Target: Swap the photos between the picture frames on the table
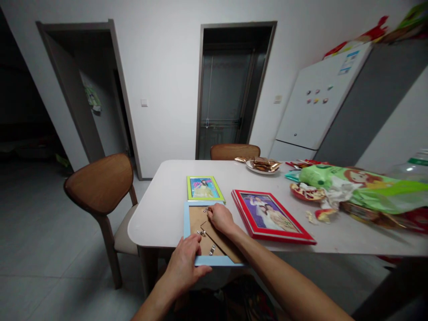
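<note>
While bracing the light-blue picture frame [219, 261], laid face-down and overhanging the table [152, 218], with left hand [186, 259] loosely spread, curling right hand [221, 217] by a metal clip [204, 211], hard to tell if pinching. Could tip if pressed on that overhang.

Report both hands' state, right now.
Left hand: partly open, at the near-left corner of the blue frame.
Right hand: fingers bunched at the brown backing; can't tell if holding anything.

Tabletop [157, 216] left of the blue frame [187, 220] offers passage (a red frame [272, 215] obstructs right).
</note>
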Motion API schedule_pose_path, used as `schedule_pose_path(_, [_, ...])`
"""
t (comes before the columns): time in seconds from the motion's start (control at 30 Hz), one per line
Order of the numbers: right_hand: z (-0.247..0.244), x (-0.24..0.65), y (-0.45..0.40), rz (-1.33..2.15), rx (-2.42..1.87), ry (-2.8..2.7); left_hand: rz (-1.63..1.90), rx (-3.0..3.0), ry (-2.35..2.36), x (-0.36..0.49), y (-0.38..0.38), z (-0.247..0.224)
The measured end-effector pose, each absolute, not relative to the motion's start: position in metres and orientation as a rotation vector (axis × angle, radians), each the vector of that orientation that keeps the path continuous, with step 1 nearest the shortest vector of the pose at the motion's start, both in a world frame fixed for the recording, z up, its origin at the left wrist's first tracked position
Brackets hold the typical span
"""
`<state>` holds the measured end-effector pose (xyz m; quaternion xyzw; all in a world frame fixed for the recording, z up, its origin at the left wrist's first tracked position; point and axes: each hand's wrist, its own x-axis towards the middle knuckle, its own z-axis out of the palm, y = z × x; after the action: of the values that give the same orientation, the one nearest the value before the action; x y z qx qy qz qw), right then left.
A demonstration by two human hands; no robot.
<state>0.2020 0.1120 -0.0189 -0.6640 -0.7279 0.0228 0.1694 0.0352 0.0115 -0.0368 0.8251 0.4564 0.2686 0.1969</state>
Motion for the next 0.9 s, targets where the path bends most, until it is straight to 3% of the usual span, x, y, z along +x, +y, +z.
schedule_pose_path(0.9, [-0.03,0.177,0.16,0.193,-2.075,-1.822,0.779,2.283,1.336,0.037,0.009,-0.032])
